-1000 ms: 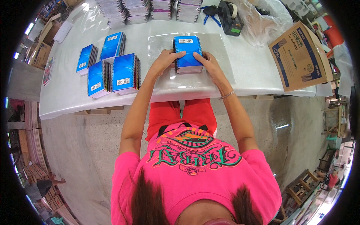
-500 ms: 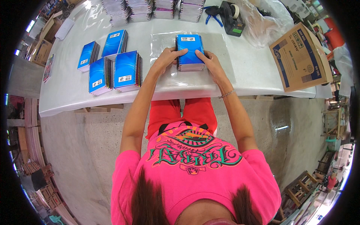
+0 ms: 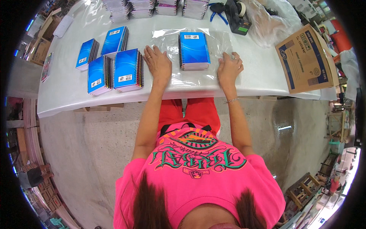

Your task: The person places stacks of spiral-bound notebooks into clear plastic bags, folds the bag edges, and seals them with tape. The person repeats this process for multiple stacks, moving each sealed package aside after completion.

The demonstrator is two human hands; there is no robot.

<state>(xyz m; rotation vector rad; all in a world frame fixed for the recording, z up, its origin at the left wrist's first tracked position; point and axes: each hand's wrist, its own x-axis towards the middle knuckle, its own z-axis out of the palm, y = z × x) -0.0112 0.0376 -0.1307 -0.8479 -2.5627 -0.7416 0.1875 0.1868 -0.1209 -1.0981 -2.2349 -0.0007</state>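
A stack of blue spiral notebooks [image 3: 193, 47] lies near the middle of a clear plastic sheet [image 3: 190, 78] on the table. My left hand [image 3: 158, 65] rests flat with fingers spread at the sheet's left edge, close to the neighbouring notebooks. At the sheet's right edge, my right hand [image 3: 229, 69] touches down with bent fingers held apart, and no object shows in it. Both hands are clear of the notebook stack. To the left stand more blue notebook stacks: a front one [image 3: 127, 70], one beside it [image 3: 99, 75], and two behind, a larger [image 3: 114, 40] and a smaller [image 3: 87, 54].
Several tall piles of spiral-bound books [image 3: 143, 8] line the table's far side. Blue-handled pliers [image 3: 219, 14], a black tape dispenser [image 3: 238, 19] and crumpled clear plastic [image 3: 272, 21] lie at the far right. A cardboard box [image 3: 305, 59] stands on the right edge.
Both hands have let go of the notebook stack and moved apart, the left one to the sheet's left edge, the right one to its right edge. The stack stays on the sheet.
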